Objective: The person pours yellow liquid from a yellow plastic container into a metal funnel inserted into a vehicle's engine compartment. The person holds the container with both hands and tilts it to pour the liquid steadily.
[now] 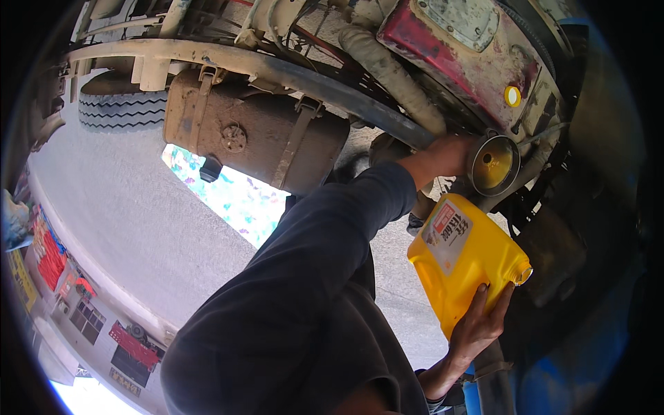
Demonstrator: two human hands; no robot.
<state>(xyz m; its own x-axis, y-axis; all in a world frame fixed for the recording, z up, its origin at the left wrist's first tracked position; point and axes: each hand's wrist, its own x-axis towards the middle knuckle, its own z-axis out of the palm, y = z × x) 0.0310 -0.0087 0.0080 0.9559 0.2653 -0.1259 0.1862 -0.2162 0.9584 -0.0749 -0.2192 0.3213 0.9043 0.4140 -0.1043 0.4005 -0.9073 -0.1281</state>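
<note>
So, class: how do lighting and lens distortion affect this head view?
Head view: fisheye bends the truck frame and darkens the rim; the street is sunlit and washed out at lower left; the yellow jug and funnel stay sharp, while the right side beyond them lies in deep shadow.

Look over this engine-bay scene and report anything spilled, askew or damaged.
No spill shows. The yellow jug, held by the right hand, has its open mouth beside and below the funnel, not over it. The left hand steadies the funnel. The red engine cover looks grimy and chipped.
</note>
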